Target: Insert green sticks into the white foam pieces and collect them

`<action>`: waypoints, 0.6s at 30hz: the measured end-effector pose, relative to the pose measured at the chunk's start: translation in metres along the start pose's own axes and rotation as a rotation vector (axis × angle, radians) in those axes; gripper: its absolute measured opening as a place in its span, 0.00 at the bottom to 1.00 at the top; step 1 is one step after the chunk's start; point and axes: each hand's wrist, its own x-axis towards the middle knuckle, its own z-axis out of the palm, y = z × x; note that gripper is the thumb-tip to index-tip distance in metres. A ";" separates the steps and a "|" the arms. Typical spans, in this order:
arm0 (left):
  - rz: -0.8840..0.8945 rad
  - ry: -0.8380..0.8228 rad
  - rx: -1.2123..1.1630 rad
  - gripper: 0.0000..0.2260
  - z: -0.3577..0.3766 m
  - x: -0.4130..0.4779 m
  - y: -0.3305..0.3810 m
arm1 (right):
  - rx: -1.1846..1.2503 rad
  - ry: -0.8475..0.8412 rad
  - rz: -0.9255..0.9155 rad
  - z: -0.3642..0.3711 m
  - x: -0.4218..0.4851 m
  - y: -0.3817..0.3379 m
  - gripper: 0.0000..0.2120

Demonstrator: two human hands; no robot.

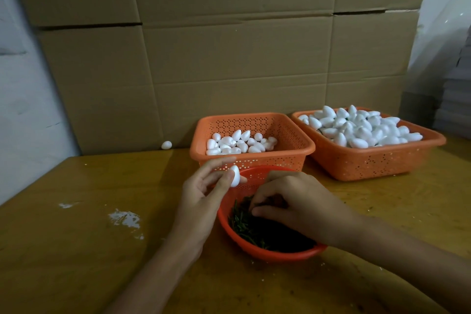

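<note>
My left hand (204,194) pinches one white egg-shaped foam piece (235,176) between thumb and fingers, just above the far rim of a round red bowl (254,250). Several thin green sticks (244,227) lie heaped in the bowl. My right hand (293,204) reaches down into that heap with its fingertips curled among the sticks; whether a stick is pinched is hidden. Behind the bowl, an orange basket (300,145) holds several loose foam pieces (239,144). A second orange basket (382,158) on the right is piled with foam pieces (362,127).
A stray foam piece (166,145) lies on the wooden table (89,250) against the cardboard wall (229,46) at the back. White crumbs (125,219) speckle the table left of the bowl. Stacked grey sheets (456,99) stand at the far right.
</note>
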 end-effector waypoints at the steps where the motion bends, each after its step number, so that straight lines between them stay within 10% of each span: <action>1: 0.005 -0.007 0.006 0.12 0.000 0.000 0.000 | 0.000 0.005 0.000 0.000 0.000 0.000 0.04; 18: -0.004 0.087 -0.016 0.07 0.005 -0.002 -0.001 | -0.036 0.063 0.008 -0.005 -0.001 -0.013 0.10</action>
